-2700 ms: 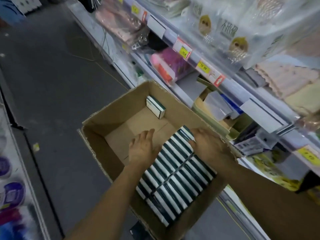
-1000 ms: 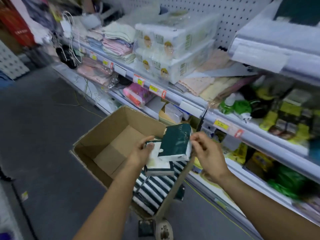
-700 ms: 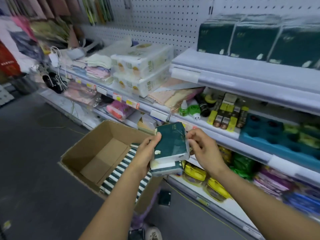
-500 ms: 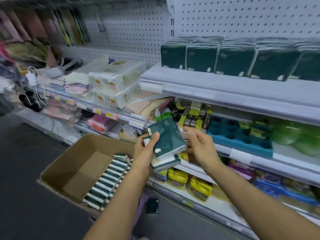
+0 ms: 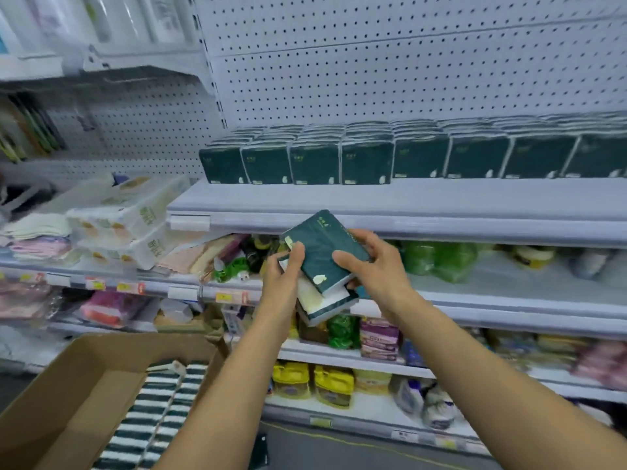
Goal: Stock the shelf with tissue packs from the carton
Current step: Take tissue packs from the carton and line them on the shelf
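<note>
Below the shelf (image 5: 390,201) edge, my left hand (image 5: 283,276) and right hand (image 5: 371,266) both grip the tissue packs (image 5: 322,262), now raised well above the carton (image 5: 68,385) versus earlier.

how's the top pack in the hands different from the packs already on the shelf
The top pack is tilted, held off the shelf by the left hand and right hand; the shelved packs stand upright in rows. The top pack shows its broad face up; the shelved packs face forward. Both are dark green.
</note>
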